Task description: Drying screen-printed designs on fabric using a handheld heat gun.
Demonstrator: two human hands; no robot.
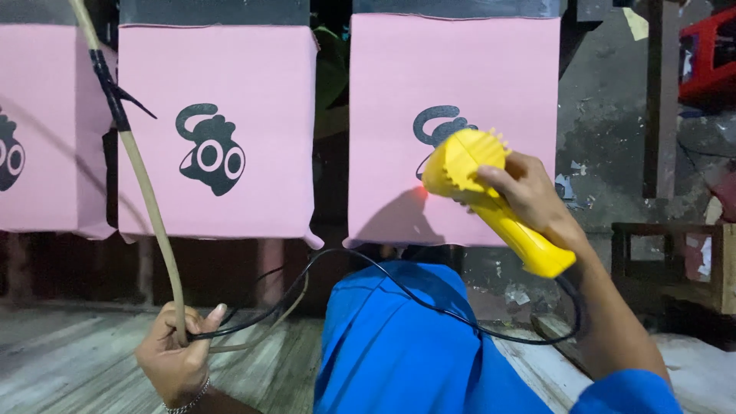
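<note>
Head view: right hand (529,192) aims yellow heat gun (483,192) at pink sheet (452,77).

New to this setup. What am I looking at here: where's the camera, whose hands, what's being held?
There is no machine. A person works with two bare hands, and the single picture comes from a camera worn on their head, looking forward and down.

The right hand grips a yellow heat blower, shaped like a hair dryer, with its nozzle pointed at a pink sheet hanging in front. A small red glow shows on the sheet near the nozzle. A black cord runs from the blower's handle across to the left hand.

The left hand holds that cord together with a tan stick or tube that rises up to the left, wrapped with black tape higher up.

A second pink sheet with a black cartoon print hangs to the left, and a third is cut off at the edge. The blue cloth below is the person's clothing.
</note>
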